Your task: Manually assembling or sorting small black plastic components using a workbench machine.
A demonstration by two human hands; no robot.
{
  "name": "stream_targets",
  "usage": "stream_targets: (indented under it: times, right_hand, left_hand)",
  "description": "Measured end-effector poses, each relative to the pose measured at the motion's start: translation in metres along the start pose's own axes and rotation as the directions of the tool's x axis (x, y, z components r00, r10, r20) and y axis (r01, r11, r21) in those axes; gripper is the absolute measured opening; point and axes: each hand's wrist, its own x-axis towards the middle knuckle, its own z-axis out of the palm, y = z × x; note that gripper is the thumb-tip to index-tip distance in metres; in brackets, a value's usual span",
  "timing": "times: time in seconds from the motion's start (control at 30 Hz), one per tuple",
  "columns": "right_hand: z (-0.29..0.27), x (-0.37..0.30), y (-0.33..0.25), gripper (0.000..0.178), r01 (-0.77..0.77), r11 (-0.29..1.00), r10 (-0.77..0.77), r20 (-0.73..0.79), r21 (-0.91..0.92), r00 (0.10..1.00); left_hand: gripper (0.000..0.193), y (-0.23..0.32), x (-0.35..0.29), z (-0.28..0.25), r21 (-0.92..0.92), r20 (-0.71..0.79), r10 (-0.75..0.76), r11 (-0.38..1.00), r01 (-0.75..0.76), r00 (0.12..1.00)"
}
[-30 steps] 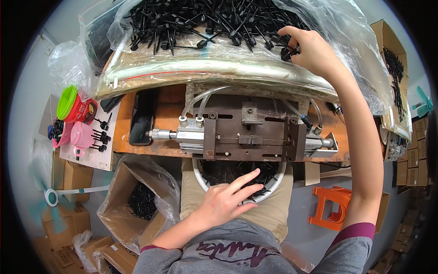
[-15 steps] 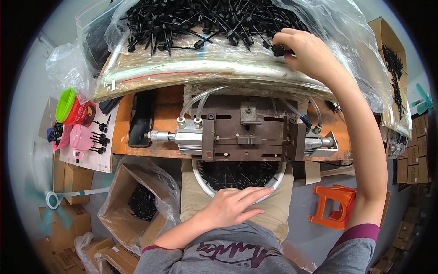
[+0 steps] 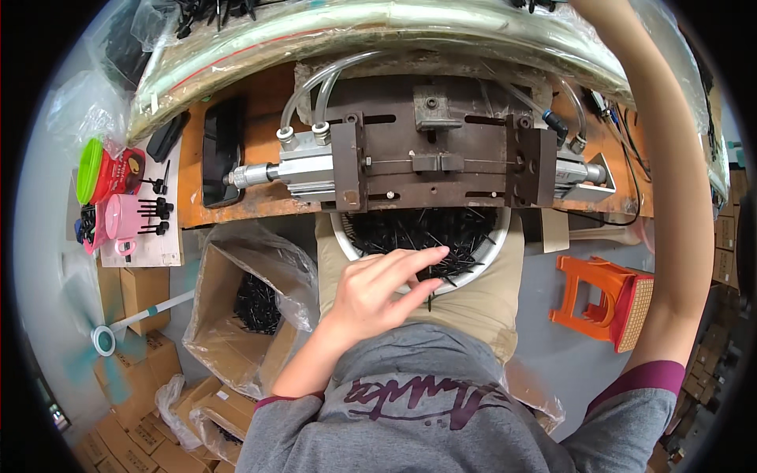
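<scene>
A white round basket (image 3: 498, 246) full of black plastic pin-like parts (image 3: 426, 229) rests on my lap under the bench edge. My left hand (image 3: 382, 288) is over its near rim, thumb and index finger apart. A short black stem pokes out just below the thumb; whether the hand touches it is unclear. My right forearm (image 3: 678, 197) reaches up past the top edge of the picture, and the hand itself is out of sight. Before me stands a brown metal fixture (image 3: 434, 177) with a small block in its middle and silver air cylinders (image 3: 307, 177) at its sides.
Clear air hoses (image 3: 303, 94) arch behind the fixture. A black phone-like slab (image 3: 222, 154), a pink cup (image 3: 122, 217) and loose black parts are at left. A plastic-lined carton (image 3: 229, 315) with black parts stands below; an orange stool (image 3: 591, 303) is at right.
The view has tipped down toward my lap. My right hand, at the pile of black parts before, has left the picture at the top. My left hand has lifted and curled its fingers.
</scene>
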Motion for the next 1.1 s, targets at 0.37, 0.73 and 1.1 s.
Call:
stream_targets:
  times: [0.37,0.73,1.1]
  right_hand:
    - [-0.023,0.01,0.017,0.007,-0.05,0.583,0.195,-0.08,0.811,0.977]
    - [0.007,-0.123,-0.034,0.017,-0.318,0.127,0.117,0.304,0.94,0.946]
    - [0.034,-0.2,-0.02,0.019,-0.304,0.045,0.477,0.247,0.952,0.844]
  left_hand:
    - [0.036,0.01,0.01,-0.012,-0.031,-0.087,0.054,0.998,-0.057,0.995]
    - [0.056,0.032,0.046,-0.021,-0.82,-0.094,-0.405,0.55,0.16,0.91]
    - [0.04,0.035,0.034,-0.031,-0.442,-0.049,-0.205,0.882,0.163,0.977]
